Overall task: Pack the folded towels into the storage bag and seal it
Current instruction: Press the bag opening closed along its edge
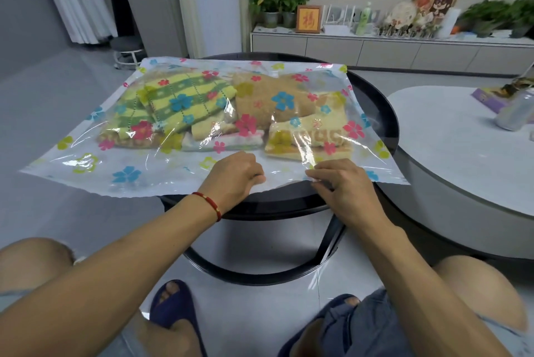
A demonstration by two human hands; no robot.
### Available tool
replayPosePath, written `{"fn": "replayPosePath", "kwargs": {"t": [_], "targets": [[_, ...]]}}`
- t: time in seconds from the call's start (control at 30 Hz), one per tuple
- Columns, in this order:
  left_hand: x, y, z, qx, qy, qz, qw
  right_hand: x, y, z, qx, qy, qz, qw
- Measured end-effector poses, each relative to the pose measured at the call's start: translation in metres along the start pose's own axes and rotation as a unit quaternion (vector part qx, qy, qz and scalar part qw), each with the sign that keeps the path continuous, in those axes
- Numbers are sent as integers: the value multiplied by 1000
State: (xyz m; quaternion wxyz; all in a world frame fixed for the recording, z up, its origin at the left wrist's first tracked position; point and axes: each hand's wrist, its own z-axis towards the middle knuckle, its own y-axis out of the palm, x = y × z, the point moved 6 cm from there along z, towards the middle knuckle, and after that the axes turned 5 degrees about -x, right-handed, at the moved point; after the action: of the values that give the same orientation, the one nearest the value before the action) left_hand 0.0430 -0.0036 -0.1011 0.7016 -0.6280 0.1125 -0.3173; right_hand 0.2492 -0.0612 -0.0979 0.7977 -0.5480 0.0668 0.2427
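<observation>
Sealing looks like the step in hand: the bag (202, 113) lies flat across the round black surface (384, 113), towels already inside, its mouth edge facing you and overhanging the near rim.

Risks, largest first:
- Bag. Its left near corner hangs off the surface with nothing under it. Press the closure there and you have no backing, so the track may not mate. The whole bag could also slide toward you if you pull rather than press.
- Towels. The striped green one (179, 99) and the tan one (268, 96) bulge the film; the yellow one (309, 137) sits nearest the mouth, just beyond your right hand. Trapped air or a towel creeping forward would strain the seal or leave a gap.
- Film. It is wrinkled between your hands; a crease caught in the closure would probably leak.

Hands:
- Left hand (234, 177), with a red bracelet (208, 205) at the wrist: palm down on the bag near the mouth's middle, fingers curled, tips on the film. Whether they pinch it or only press I cannot tell.
- Right hand (341, 183): just right of the left, apart from it, thumb and fingertips closed on the film at the mouth edge, lifting it slightly off the rim.
- Both forearms reach forward from your lap, wrists low, elbows out.
</observation>
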Motion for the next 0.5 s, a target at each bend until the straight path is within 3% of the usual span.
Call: {"fn": "replayPosePath", "kwargs": {"t": [0.17,0.33,0.5], "targets": [[16,-22,-11,100,46,37,993,4,-5,-5,16,4,5,1000],[42,-29,-17,122,46,62,990,7,-7,-10,40,15,4,999],[108,3,18,80,134,158,975,13,-14,-11,88,20,-19,996]]}}
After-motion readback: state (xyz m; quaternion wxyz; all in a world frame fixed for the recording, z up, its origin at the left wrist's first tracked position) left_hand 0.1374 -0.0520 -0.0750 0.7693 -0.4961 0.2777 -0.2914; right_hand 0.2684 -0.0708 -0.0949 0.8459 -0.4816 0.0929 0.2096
